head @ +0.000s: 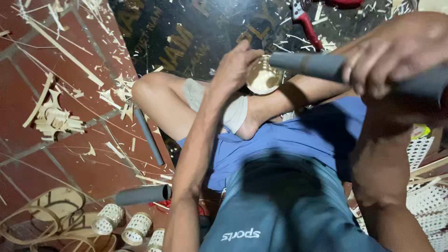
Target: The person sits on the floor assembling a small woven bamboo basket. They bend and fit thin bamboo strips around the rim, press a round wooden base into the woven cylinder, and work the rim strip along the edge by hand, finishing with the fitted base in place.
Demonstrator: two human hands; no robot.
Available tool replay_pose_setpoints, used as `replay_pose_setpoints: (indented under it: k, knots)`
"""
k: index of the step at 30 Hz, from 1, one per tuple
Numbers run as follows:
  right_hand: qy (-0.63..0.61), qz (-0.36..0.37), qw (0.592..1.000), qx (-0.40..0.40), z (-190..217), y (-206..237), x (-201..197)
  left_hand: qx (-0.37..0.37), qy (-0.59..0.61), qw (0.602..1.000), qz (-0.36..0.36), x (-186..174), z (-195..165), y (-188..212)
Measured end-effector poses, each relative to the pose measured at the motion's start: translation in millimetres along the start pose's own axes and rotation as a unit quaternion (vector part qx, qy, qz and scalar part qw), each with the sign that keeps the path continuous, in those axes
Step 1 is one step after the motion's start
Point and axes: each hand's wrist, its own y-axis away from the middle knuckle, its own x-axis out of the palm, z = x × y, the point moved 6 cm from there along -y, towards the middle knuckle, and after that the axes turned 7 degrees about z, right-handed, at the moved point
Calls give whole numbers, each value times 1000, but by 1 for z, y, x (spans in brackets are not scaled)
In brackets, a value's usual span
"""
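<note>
woven bamboo cylinder (263,77) sits near my foot (247,123), my left hand (238,65) curled around its side, steadying it. my right hand (396,51) is wrapped tight round a grey pipe (310,64), whose end meets the cylinder's rim. similar little cylinders (123,224) lie on the red tile floor (70,154).

Floor-level craft workshop for bamboo or rattan weaving. Evidence: red tiled floor (70,154) littered with pale bamboo splinters and shavings (56,119); small woven lattice cylinders (123,224); coiled thin wooden strips (42,219); red-handled cutters (305,23); grey plastic pipe lengths (148,135); white woven lattice panels (427,205).
</note>
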Motion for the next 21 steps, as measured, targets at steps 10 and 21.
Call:
replay_pose_setpoints:
  k: [10, 21]
  knots:
    - [-80, 14, 996, 22, 12, -37, 28, -122, 32, 990, -57, 4, 4, 5]
    - [20, -30, 996, 86, -37, -71, 72, -130, 70, 987, -66, 16, 5, 3]
